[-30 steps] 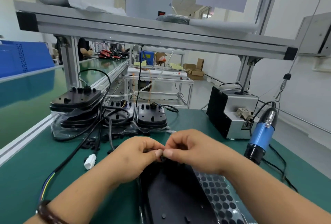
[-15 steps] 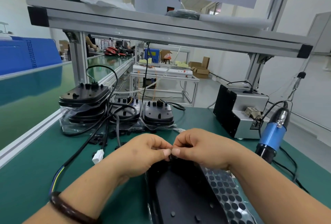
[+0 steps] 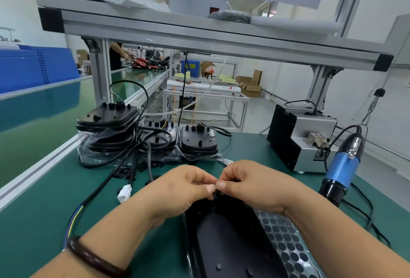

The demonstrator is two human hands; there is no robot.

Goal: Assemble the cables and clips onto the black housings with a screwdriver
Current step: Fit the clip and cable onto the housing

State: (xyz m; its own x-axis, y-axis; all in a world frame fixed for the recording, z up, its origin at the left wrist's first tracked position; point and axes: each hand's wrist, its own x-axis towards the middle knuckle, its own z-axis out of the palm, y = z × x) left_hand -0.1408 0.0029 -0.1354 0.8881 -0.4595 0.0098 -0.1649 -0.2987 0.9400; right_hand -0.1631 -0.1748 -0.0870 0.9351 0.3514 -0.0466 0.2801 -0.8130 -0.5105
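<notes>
A black housing (image 3: 228, 240) lies on the green mat right in front of me. My left hand (image 3: 179, 191) and my right hand (image 3: 255, 184) meet over its far end, thumbs and forefingers pinched together on a small black clip (image 3: 218, 193) that is mostly hidden. A black cable (image 3: 99, 191) with a white connector (image 3: 124, 193) lies to the left. Stacks of black housings (image 3: 197, 142) with cables stand behind my hands. Loose black clips (image 3: 153, 164) are scattered in front of them. A blue electric screwdriver (image 3: 341, 166) hangs at the right.
A grey and black screw feeder (image 3: 304, 137) stands at the right rear. A sheet of round black pads (image 3: 286, 244) lies beside the housing. An aluminium shelf frame (image 3: 199, 33) spans overhead. A conveyor rail (image 3: 40, 171) borders the mat on the left.
Both hands stay pinched together at the housing's far end, only fingertips shifting slightly. The view has tilted a little, so everything sits lower and further right in frame.
</notes>
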